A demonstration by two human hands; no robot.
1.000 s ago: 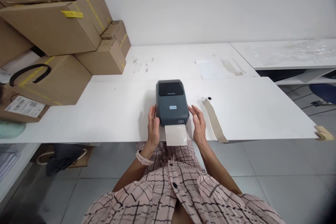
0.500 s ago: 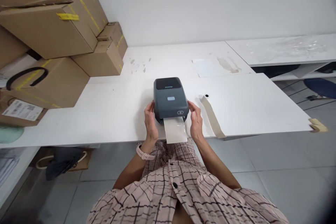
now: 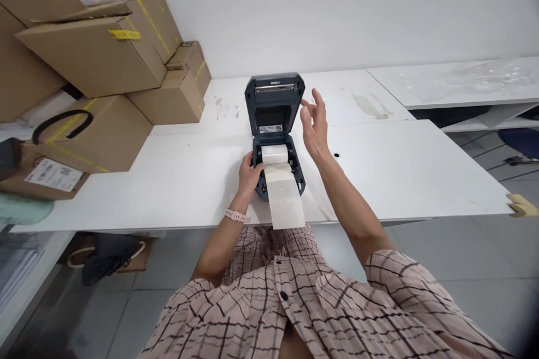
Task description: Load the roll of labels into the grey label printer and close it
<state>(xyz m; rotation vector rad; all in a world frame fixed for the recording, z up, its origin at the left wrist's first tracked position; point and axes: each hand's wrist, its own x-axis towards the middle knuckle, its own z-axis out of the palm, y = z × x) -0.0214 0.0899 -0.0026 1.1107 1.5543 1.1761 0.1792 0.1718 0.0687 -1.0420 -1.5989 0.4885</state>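
Observation:
A dark grey label printer (image 3: 300, 171) stands on the white table with its lid (image 3: 274, 109) raised. Inside lies a white label roll (image 3: 274, 154), and a label strip (image 3: 286, 202) runs out of the front past the table edge. My left hand (image 3: 249, 174) grips the printer's left wall, its thumb over the rim beside the strip. My right hand (image 3: 315, 128) is raised at the lid's right edge, fingers apart and nothing held; whether a fingertip touches the lid I cannot tell. Behind my right forearm shows the end of a small roll (image 3: 336, 155), the remainder hidden.
Cardboard boxes (image 3: 96, 56) are piled on the table's left, one with a black curved band (image 3: 63, 118) on it. A tan piece (image 3: 522, 205) sits at the right corner. A side table (image 3: 467, 84) with clear plastic stands at the back right.
The printer's lid has swung up from closed, baring the label roll. My right hand has risen from the printer's side to beside the lid. My left hand has shifted its thumb over the rim.

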